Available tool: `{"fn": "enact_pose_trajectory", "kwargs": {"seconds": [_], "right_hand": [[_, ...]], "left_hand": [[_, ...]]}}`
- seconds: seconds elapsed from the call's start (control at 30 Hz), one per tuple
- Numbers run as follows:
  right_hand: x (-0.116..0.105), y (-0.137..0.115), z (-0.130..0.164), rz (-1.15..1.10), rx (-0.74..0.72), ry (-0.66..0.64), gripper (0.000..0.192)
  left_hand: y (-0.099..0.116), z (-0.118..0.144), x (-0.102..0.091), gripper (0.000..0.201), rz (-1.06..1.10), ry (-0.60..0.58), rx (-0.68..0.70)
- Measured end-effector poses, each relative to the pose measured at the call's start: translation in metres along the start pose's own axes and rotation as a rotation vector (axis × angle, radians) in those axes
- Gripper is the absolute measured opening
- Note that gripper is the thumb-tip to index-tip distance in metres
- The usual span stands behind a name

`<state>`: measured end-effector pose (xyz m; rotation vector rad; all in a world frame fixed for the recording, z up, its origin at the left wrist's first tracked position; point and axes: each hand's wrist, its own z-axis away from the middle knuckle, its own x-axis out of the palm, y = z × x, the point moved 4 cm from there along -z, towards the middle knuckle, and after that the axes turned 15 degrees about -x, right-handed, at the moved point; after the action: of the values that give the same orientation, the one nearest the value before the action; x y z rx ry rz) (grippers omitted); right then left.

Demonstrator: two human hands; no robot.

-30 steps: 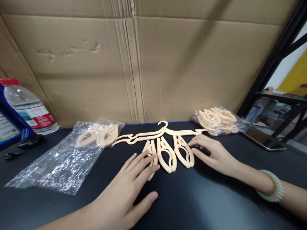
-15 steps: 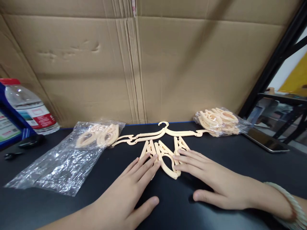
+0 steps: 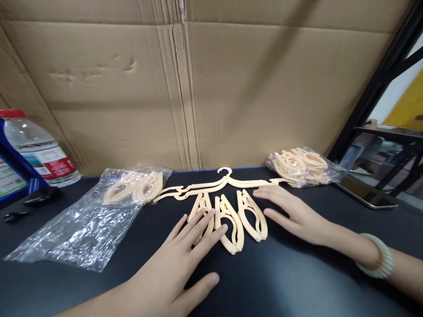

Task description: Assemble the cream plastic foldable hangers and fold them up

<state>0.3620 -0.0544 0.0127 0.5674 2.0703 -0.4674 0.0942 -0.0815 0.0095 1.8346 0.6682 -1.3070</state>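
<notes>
Three cream folding hangers lie folded in a row on the black table. My left hand (image 3: 180, 259) is open, its spread fingers lying over the left folded hanger (image 3: 204, 202) and hiding part of it. The fingertips reach the edge of the middle folded hanger (image 3: 237, 240). To the right, the right folded hanger (image 3: 262, 226) is fully in sight. My right hand (image 3: 294, 211) is open just beside it, fingers stretched out and holding nothing. Behind the row lies an unfolded hanger (image 3: 244, 183) with its hook up; a second may overlap its left arm, I cannot tell.
Clear plastic bags with folded hangers lie at left (image 3: 119, 193) and right (image 3: 299, 165). A phone (image 3: 366, 191) is at the right. A water bottle (image 3: 42, 149), a blue container (image 3: 13, 171) and a black mouse-like object (image 3: 42, 196) stand left. Cardboard (image 3: 231, 88) walls the back.
My right hand has lifted off the folded hangers and moved right and away from me. The middle and right hangers now lie farther apart. My left hand has barely moved.
</notes>
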Motion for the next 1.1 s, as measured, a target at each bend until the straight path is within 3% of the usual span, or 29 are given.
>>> {"fn": "enact_pose_trajectory", "kwargs": {"seconds": [0.13,0.23,0.57,0.8,1.1], "right_hand": [[0.001,0.038,0.011,0.159,0.11,0.038,0.04],[0.004,0.049,0.015,0.22,0.128,-0.013,0.045],[0.004,0.048,0.012,0.231,0.117,-0.02,0.032],[0.005,0.052,0.011,0.187,0.096,0.025,0.022],[-0.001,0.05,0.005,0.094,0.166,0.059,0.018]], "left_hand": [[-0.001,0.0,-0.004,0.058,0.07,0.038,-0.006],[-0.003,-0.001,-0.006,0.054,0.131,0.069,-0.019],[-0.01,-0.001,-0.003,0.048,0.254,0.084,-0.084],[-0.012,-0.006,-0.01,0.025,0.318,0.11,-0.178],[-0.01,-0.007,-0.014,0.019,0.395,0.128,-0.168]]}}
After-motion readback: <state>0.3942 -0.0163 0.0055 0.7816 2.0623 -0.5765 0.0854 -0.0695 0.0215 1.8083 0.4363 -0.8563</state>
